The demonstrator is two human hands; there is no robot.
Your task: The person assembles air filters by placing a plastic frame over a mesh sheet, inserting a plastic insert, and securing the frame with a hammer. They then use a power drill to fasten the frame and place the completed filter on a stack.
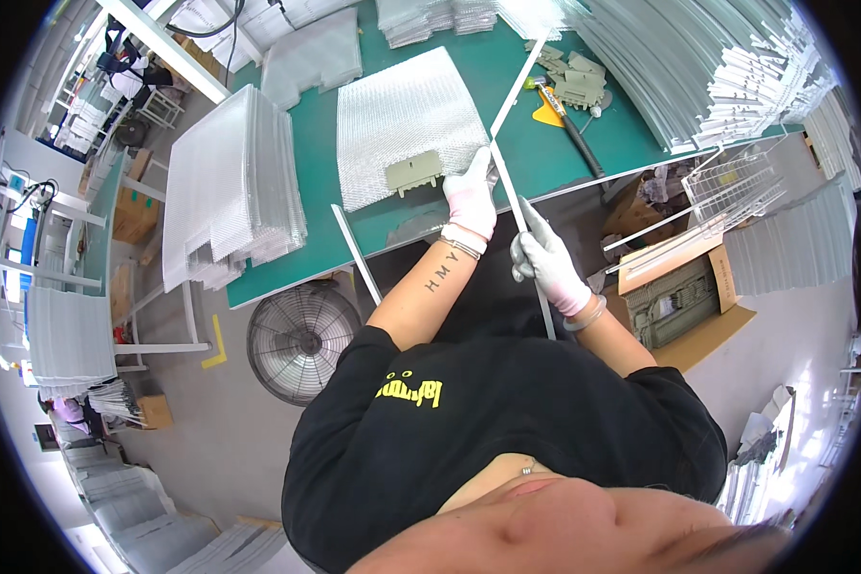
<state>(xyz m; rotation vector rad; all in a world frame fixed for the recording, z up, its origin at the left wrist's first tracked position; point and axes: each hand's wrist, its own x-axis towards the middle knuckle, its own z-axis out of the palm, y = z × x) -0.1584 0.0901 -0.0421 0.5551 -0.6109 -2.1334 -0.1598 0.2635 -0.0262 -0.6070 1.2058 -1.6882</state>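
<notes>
Hands (pixel 472 198) (pixel 551 269) at white strip (pixel 507 182); shirt lettering (pixel 414 393) yellow.

Ahead and right of the hands (pixel 471 203), between the white strip (pixel 509 182) and the hammer (pixel 578 142), bare worktop (pixel 538 153) leaves a passage. Left of the hands, a plastic piece (pixel 413 173) lying on a mesh sheet (pixel 402 110) blocks the way; farther left, a clear gap separates that sheet from stacked sheets (pixel 225 182).
</notes>
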